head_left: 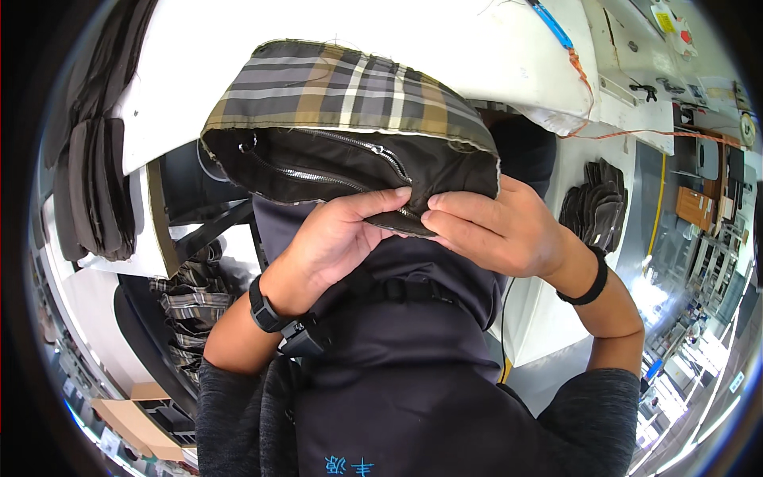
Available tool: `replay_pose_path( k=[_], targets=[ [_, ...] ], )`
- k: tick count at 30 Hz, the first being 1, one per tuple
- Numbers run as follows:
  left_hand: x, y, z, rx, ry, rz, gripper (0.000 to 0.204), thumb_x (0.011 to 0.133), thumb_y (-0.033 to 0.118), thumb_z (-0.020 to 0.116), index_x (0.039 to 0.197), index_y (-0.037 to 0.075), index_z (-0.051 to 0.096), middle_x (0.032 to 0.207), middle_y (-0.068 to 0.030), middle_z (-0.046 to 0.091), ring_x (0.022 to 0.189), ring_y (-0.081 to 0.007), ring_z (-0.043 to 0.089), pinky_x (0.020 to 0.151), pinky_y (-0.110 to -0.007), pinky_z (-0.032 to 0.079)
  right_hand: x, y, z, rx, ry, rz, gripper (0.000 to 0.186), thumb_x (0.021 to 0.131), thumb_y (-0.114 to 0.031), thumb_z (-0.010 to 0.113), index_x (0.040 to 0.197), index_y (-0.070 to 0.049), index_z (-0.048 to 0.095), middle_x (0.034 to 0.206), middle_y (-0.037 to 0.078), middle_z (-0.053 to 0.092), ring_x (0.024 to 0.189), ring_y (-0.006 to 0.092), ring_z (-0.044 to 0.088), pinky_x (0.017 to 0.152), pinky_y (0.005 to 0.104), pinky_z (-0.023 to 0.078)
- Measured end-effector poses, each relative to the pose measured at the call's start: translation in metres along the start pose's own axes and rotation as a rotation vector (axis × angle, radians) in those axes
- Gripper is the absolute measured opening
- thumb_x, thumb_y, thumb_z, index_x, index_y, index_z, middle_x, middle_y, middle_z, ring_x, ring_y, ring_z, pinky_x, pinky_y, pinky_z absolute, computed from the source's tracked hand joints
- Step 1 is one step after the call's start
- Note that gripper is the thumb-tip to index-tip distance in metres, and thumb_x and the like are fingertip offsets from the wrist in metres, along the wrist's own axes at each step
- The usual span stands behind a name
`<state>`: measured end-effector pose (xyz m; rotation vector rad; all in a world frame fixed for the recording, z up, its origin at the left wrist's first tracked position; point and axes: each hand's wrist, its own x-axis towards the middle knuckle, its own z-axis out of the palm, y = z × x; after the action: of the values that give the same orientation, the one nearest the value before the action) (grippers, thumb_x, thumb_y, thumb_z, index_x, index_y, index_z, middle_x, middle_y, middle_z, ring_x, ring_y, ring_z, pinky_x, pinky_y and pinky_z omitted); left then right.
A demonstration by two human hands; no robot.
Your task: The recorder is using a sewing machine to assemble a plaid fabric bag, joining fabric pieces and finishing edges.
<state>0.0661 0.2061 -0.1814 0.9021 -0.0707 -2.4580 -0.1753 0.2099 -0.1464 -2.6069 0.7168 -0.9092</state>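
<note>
A plaid fabric bag piece [350, 91], checked in grey, tan and white, lies over the front edge of the white table with its dark lining facing me. Along the lining runs a silver metal zipper [306, 173], parted into two toothed rows. My left hand [338, 230] pinches the near rim of the bag, thumb on top beside the zipper's end. Close by on the right, my right hand [493, 226] grips the same rim, its fingers pressed on the dark fabric. The undersides of both grips are hidden.
The white table [199, 48] spreads out ahead. Stacked dark fabric pieces [99, 187] lie at the left, and more dark pieces [594, 203] at the right. Blue-handled snips [550, 22] on an orange cord [584, 75] rest at the back right. Plaid pieces [195, 306] hang lower left, above a cardboard box [131, 421].
</note>
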Motion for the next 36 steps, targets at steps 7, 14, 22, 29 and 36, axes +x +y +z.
replay_pose_path(
  k=[7,14,22,29,36],
  targets=[
    [-0.003,-0.004,-0.001,0.03,0.012,0.104,0.018,0.101,0.007,0.068,0.116,-0.001,0.072,0.111,-0.0086,0.075,0.104,-0.0182,0.071,0.092,-0.035,0.056,0.002,0.003,-0.002,0.065,-0.015,0.06,0.029,0.076,-0.008,0.085,0.103,-0.003,0.074,0.108,0.009,0.068,0.078,0.0256,0.068,0.066,0.0351,0.056],
    [-0.006,-0.006,-0.003,0.075,0.053,0.119,0.016,0.099,0.008,0.072,0.112,0.0,0.076,0.109,-0.0083,0.077,0.103,-0.0179,0.072,0.091,-0.036,0.056,0.002,-0.002,-0.006,0.036,-0.085,0.169,0.033,0.077,-0.008,0.086,0.108,-0.005,0.073,0.107,0.006,0.069,0.074,0.0184,0.065,0.06,0.0315,0.048],
    [-0.004,-0.005,-0.009,0.047,0.037,0.096,0.016,0.098,0.007,0.071,0.111,-0.001,0.076,0.11,-0.0079,0.077,0.102,-0.0174,0.072,0.09,-0.035,0.056,-0.004,-0.003,-0.002,0.061,-0.098,0.202,0.036,0.075,-0.008,0.086,0.11,-0.008,0.075,0.112,0.005,0.073,0.085,0.0156,0.071,0.06,0.0298,0.042],
    [-0.005,-0.002,-0.011,0.035,-0.006,0.064,0.015,0.098,0.006,0.071,0.111,0.0,0.075,0.109,-0.0075,0.076,0.101,-0.0168,0.072,0.089,-0.033,0.056,0.002,-0.004,-0.002,0.021,-0.067,0.172,0.031,0.078,-0.009,0.086,0.106,-0.007,0.073,0.108,0.004,0.069,0.073,0.0172,0.064,0.06,0.0315,0.047],
    [-0.026,0.009,0.008,0.22,0.263,0.502,0.037,0.102,0.015,0.071,0.135,0.004,0.062,0.127,-0.0064,0.07,0.117,-0.0156,0.066,0.1,-0.032,0.052,0.011,-0.006,-0.016,0.056,-0.02,0.269,0.025,0.075,-0.008,0.087,0.097,-0.007,0.075,0.096,0.006,0.072,0.074,0.0215,0.067,0.059,0.0322,0.048]
  ],
)
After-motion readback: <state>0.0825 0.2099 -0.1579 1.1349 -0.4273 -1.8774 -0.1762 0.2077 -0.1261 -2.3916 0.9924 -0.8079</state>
